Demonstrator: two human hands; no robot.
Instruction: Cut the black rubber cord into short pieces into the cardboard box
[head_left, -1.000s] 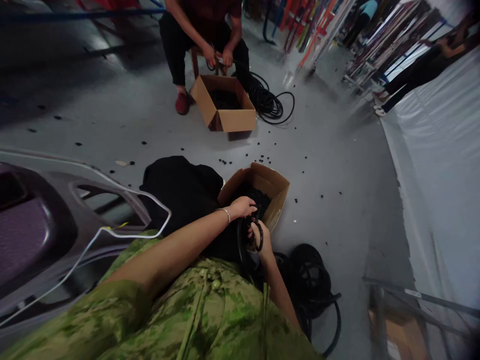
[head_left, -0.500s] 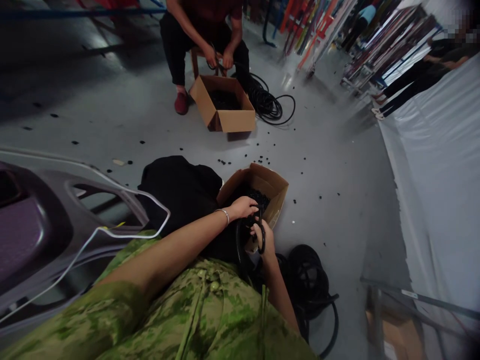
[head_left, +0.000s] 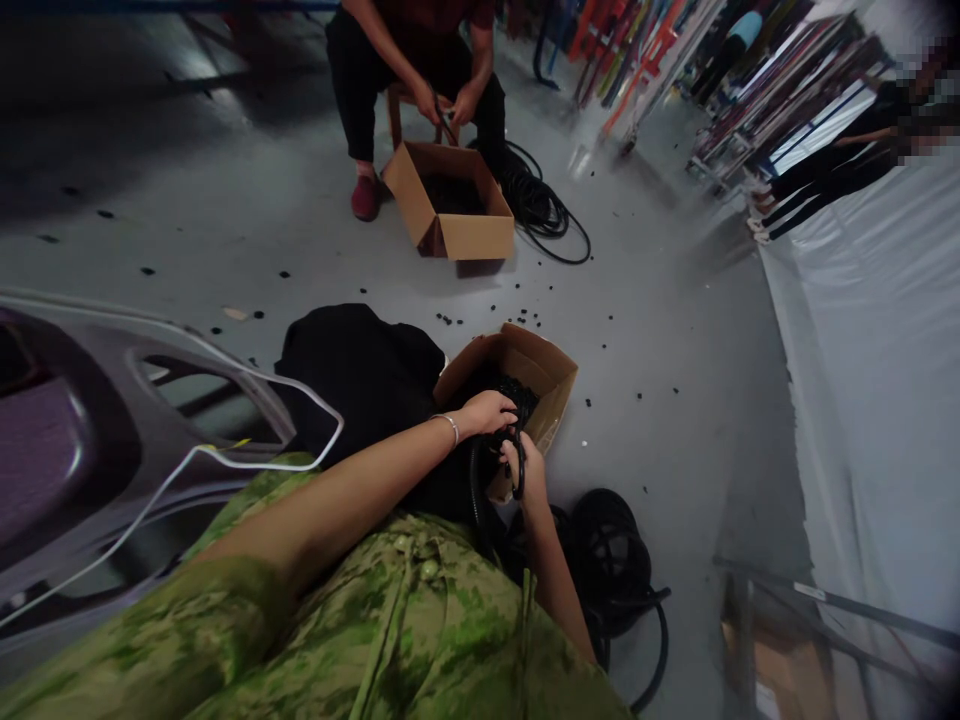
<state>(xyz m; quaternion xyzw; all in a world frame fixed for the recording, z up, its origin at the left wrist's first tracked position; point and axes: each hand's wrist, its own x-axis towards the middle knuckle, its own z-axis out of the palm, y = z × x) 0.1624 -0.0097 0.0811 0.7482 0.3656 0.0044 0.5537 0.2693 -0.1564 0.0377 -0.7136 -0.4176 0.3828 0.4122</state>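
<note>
Over an open cardboard box holding small black pieces, both hands work close together. My left hand, with a bracelet at the wrist, pinches the end of a ribbed black tube or a small black piece at it; the fingers hide which. Black-handled scissors are in my right hand, their blades hidden between the hands. Beside my right forearm a coil of black tubing lies on the floor.
Ahead, a seated person holds something over a second cardboard box, with coiled black tubing beside it. A grey-purple machine with a white cable stands left. Small black bits dot the floor.
The handles of the scissors in my right hand have closed slightly and moved a little toward my left hand. The view has shifted slightly.
</note>
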